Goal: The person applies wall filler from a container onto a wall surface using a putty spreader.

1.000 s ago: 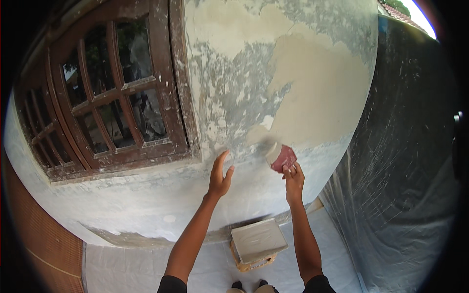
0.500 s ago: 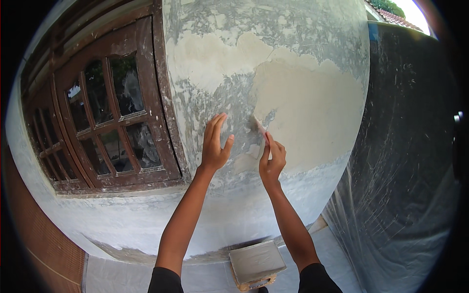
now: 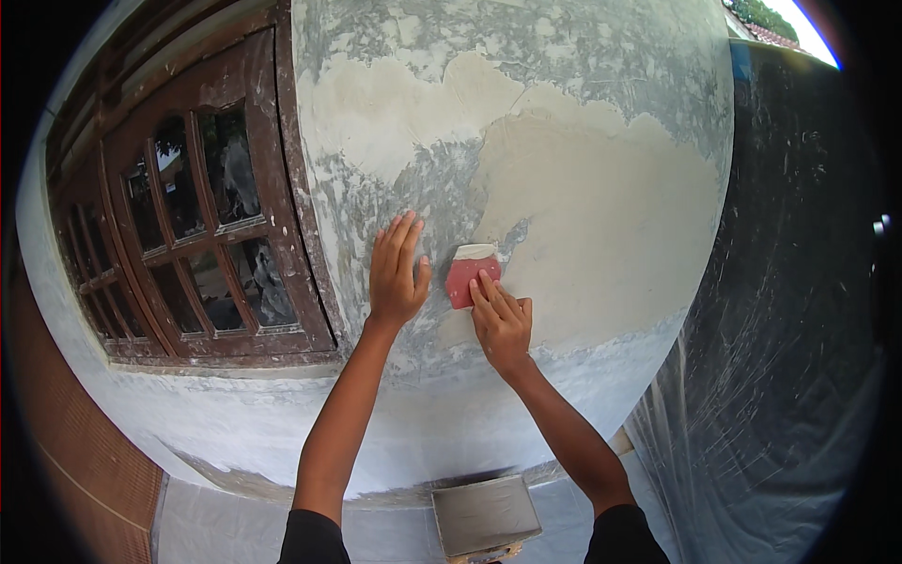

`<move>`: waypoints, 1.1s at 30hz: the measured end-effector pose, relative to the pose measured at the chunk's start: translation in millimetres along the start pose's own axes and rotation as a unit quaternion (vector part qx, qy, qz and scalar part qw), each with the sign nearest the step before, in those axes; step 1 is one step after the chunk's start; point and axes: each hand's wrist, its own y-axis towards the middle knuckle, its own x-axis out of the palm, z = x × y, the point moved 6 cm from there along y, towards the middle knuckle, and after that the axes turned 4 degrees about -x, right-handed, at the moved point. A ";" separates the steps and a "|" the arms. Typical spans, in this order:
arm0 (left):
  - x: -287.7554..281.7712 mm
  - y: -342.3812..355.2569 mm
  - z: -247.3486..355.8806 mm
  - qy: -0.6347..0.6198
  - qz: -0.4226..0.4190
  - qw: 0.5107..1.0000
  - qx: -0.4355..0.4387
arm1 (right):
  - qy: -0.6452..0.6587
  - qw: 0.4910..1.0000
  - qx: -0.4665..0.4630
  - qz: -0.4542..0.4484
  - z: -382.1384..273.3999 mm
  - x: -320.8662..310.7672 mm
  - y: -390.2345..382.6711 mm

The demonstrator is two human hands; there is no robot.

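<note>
Right hand [image 3: 503, 324] is gripping a red scraper [image 3: 470, 280] at the centre of the frame, fingers lying over its face, the scraper's upper edge showing off-white. Left hand [image 3: 398, 282], just left of centre, is holding nothing, its fingers extended and thumb apart; whether it is touching the patchy wall [image 3: 601, 235] is unclear. A brown window [image 3: 209, 226] is filling the upper left, and a grey rectangular board [image 3: 486, 515] is sitting at bottom centre.

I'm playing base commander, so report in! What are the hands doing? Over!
Right hand holding flat red scraper, pale paste along its top edge. Left hand empty, open, in front of patchy grey-and-cream wall. Nothing seen blocking the scraper.
</note>
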 end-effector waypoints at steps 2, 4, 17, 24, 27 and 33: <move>3.0 -1.9 -0.2 0.034 0.014 0.999 0.012 | -0.005 1.000 -0.004 -0.012 1.5 2.3 0.6; 6.1 -4.0 -1.9 0.055 0.019 0.998 0.018 | -0.012 1.000 -0.008 -0.025 0.6 3.8 2.7; 5.7 -4.6 -1.0 0.086 0.029 0.995 0.036 | -0.123 0.979 -0.093 -0.134 0.3 14.0 1.9; 2.9 -6.3 -5.3 0.056 0.023 0.998 0.036 | -0.144 0.968 -0.098 -0.180 -2.1 25.7 -17.1; 0.6 -8.1 -5.5 0.050 0.020 0.998 0.044 | -0.170 0.959 -0.090 -0.207 -5.5 27.4 -19.5; 0.2 -11.0 -8.0 0.047 0.011 0.997 0.056 | -0.208 0.942 -0.108 -0.238 -12.0 25.6 -37.8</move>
